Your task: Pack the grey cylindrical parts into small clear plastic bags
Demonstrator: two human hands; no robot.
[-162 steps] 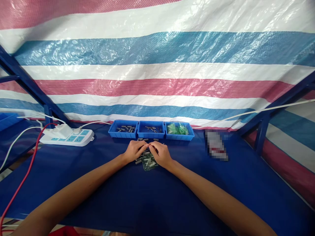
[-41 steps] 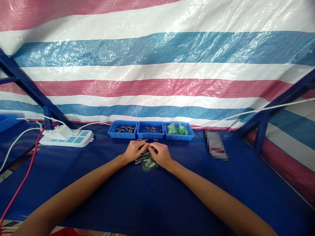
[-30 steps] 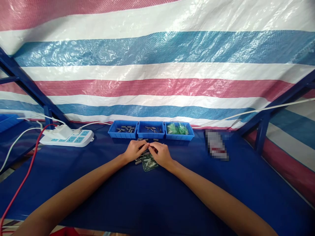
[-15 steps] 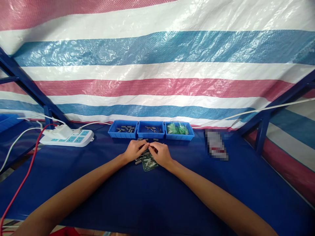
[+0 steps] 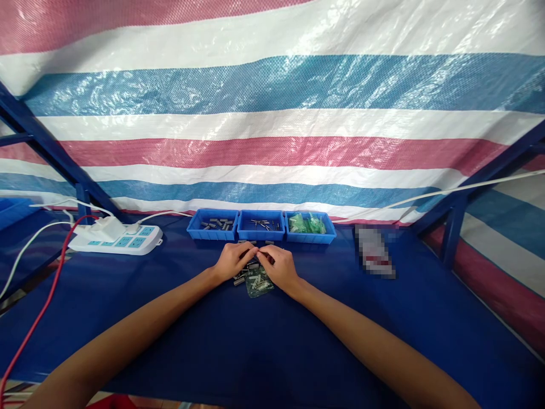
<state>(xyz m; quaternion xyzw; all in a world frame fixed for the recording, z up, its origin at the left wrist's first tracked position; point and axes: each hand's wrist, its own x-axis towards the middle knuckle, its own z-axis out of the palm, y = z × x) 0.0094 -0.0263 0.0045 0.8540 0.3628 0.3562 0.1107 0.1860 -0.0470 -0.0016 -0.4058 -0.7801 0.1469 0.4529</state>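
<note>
My left hand (image 5: 231,260) and my right hand (image 5: 279,266) meet fingertip to fingertip over a small heap of grey cylindrical parts (image 5: 251,277) lying on a clear green-tinted bag (image 5: 259,287) on the blue table. Both hands are curled in a pinch; whatever they pinch is too small to make out. Just beyond them stand three blue trays in a row: the left tray (image 5: 213,230) with grey parts, the middle tray (image 5: 260,232) with thin metal pins, the right tray (image 5: 310,234) with green bags.
A white power strip (image 5: 116,238) with white cables and a red cable (image 5: 36,321) lies at the left. A blurred white packet (image 5: 374,251) sits at the right. A striped tarp hangs behind the table; blue frame posts (image 5: 451,233) flank it.
Almost nothing differs: both hands stay pinched together over the heap, with only slight finger movement. The camera view has shifted marginally.
</note>
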